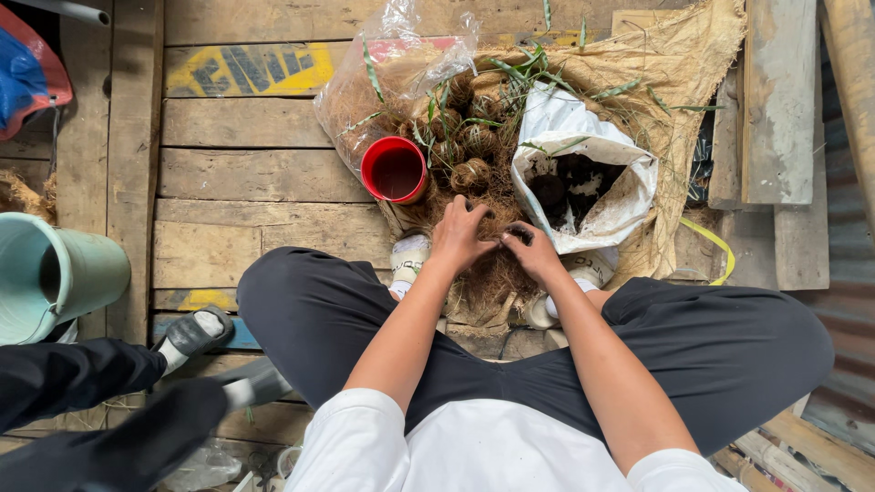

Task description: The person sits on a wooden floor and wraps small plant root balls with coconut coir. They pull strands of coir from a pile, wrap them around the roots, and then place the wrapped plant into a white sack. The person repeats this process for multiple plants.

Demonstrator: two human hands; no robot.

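I see both forearms angled inward: left hand [458, 232] spread open, pressing brown fibre [492, 273]; right hand [531, 252] curled, seemingly pinching a dark clump [519, 234].

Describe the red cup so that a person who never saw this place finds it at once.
Start at the burlap sheet spread over the wooden floor. At its left edge lies a clear plastic bag of fibre; the red cup leans against it, just above the left hand. It is the only red, open-mouthed thing among brown fibre balls.
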